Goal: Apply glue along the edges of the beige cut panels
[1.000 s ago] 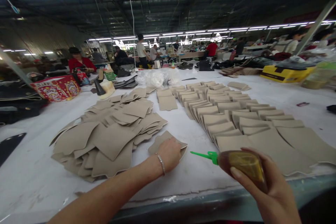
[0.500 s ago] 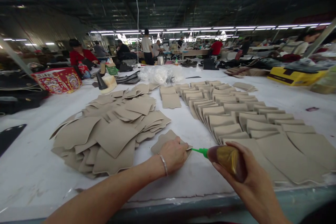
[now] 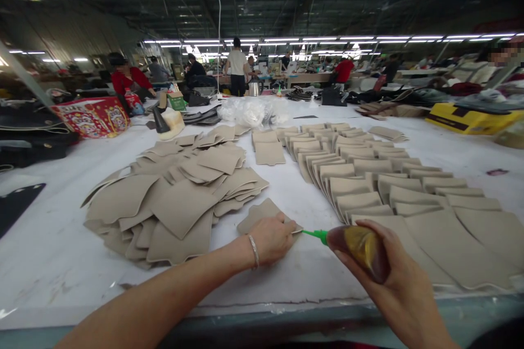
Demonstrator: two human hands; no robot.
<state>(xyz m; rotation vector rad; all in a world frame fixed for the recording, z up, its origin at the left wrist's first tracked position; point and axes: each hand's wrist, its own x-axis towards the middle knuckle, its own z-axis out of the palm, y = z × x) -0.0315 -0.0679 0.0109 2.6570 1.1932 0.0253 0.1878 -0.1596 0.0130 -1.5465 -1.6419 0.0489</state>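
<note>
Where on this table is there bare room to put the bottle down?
Bare table lies left of the loose pile, and along the front edge below the left hand. A narrow strip runs between that pile and the fanned rows. The right side is crowded under large pieces.

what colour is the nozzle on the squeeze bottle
Green nozzle on the amber squeeze bottle; head view.

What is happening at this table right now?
A person's left hand presses down a single beige cut piece on the white table. The right hand holds an amber squeeze bottle, its green nozzle at the piece's edge. A loose heap of pieces lies left; overlapped rows lie right.
</note>
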